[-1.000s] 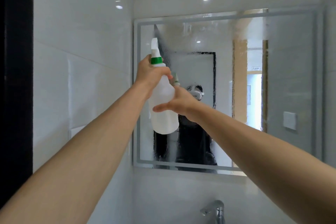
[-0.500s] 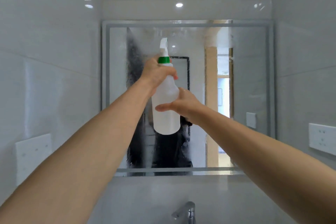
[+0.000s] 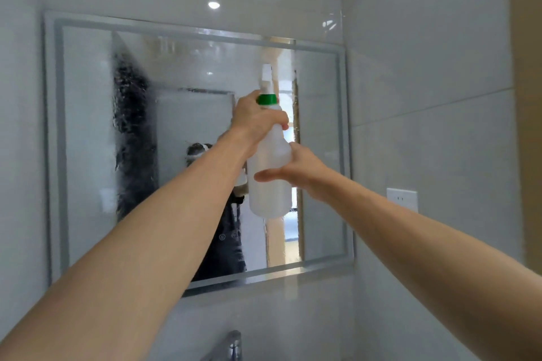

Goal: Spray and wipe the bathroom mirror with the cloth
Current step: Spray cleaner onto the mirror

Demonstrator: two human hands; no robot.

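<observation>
A white spray bottle (image 3: 268, 184) with a green collar is held upright in front of the wall mirror (image 3: 187, 73), its nozzle aimed at the glass. My left hand (image 3: 255, 119) grips the bottle's neck just below the collar. My right hand (image 3: 296, 168) holds the bottle's body from the right, thumb across its front. The mirror's left and upper parts are wet with spray droplets and streaks. No cloth is in view.
A chrome tap (image 3: 230, 346) rises at the bottom middle below the mirror. White tiled walls close in on both sides. A white wall socket (image 3: 402, 199) sits on the right wall beside the mirror. A wooden door frame (image 3: 526, 97) runs down the far right.
Both hands have carried the bottle rightward across the mirror, from its left part to right of its middle. More spray droplets now cover the mirror's left side. Grips are unchanged.
</observation>
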